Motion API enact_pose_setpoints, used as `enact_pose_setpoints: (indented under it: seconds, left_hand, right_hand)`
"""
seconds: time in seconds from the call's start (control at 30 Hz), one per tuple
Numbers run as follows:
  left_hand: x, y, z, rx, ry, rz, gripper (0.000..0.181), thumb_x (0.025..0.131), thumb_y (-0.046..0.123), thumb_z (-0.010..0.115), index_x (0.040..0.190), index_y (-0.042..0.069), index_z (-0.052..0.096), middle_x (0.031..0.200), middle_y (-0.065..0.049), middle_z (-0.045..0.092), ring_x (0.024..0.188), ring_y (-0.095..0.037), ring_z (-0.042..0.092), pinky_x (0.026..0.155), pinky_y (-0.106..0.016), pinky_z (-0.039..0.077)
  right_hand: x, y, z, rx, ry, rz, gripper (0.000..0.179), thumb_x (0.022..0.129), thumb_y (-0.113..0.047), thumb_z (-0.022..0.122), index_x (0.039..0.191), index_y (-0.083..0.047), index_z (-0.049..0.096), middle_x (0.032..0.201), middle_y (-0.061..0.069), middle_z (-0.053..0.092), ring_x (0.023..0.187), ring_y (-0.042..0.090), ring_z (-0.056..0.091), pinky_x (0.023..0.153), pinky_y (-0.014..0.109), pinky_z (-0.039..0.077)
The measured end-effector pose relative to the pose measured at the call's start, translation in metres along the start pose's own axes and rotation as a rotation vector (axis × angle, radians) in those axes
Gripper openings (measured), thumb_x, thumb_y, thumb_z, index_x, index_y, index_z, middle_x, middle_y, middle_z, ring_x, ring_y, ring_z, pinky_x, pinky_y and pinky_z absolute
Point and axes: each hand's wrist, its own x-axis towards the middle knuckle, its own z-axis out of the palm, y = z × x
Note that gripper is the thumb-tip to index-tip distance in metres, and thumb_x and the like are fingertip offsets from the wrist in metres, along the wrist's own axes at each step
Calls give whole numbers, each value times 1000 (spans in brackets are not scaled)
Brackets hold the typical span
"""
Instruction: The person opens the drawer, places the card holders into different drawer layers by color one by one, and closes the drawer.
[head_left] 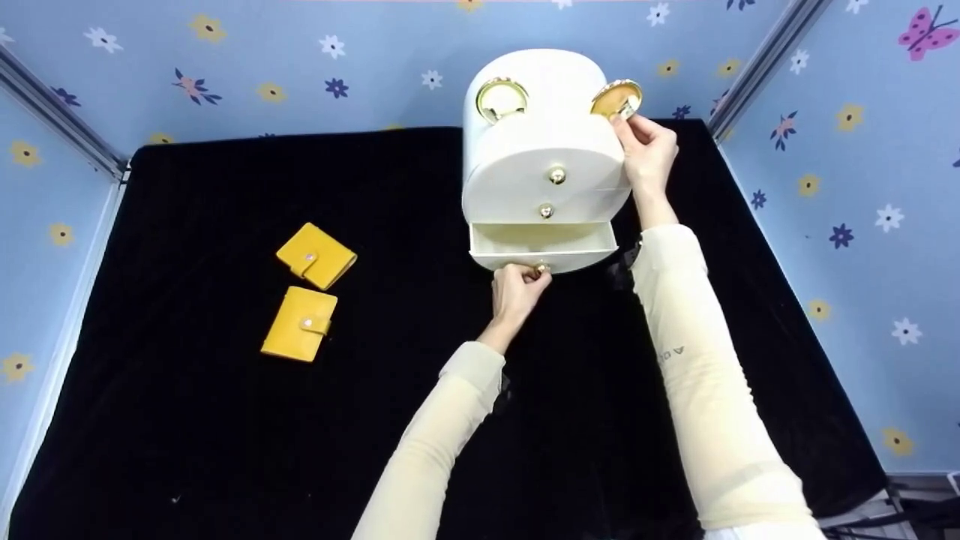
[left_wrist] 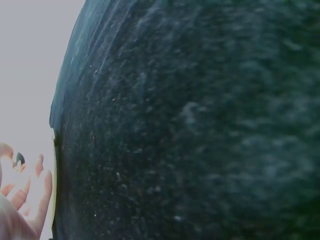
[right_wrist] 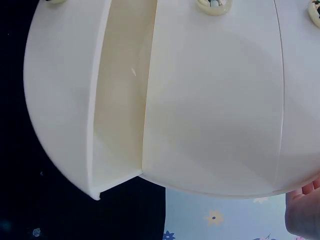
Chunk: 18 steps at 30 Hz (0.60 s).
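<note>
In the head view, a white rounded drawer box (head_left: 517,161) stands at the back of the black-covered table, with gold knobs on its front. Its bottom drawer (head_left: 544,238) is pulled out, and nothing shows inside. My left hand (head_left: 516,294) pinches that drawer's knob (head_left: 541,268). At the box's upper right, my right hand (head_left: 651,154) grips the lower edge of a gold-rimmed disc (head_left: 621,97); some fingertips are hidden. A matching gold-rimmed disc (head_left: 502,100) sits at the upper left. The right wrist view shows the open drawer (right_wrist: 122,95) close up.
Two yellow snap-strap wallets, an upper one (head_left: 319,251) and a lower one (head_left: 298,326), lie on the black cloth (head_left: 225,435) left of the box. Blue flowered panels (head_left: 262,67) enclose the back and sides.
</note>
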Motion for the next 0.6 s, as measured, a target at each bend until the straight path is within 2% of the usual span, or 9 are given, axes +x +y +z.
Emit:
enact_pose_setpoints:
  seconds: [0.3, 0.6]
  left_hand:
    - [-15, -2, -5, -15, -25, 64, 25, 71, 26, 65, 47, 19, 62, 44, 11, 54, 41, 0, 47, 47, -20, 40]
    - [-29, -2, -11, -35, -94, 43, 19, 72, 26, 67, 55, 17, 68, 48, 9, 57, 42, -1, 49, 47, -17, 42]
  right_hand:
    - [0, -1, 1, 11, -8, 9, 29, 74, -27, 71, 98, -10, 70, 92, 5, 67, 76, 10, 63, 69, 20, 47]
    - [-1, 0, 0, 32, -13, 11, 30, 74, -26, 71, 99, -9, 69, 92, 6, 67, 76, 11, 63, 69, 20, 48]
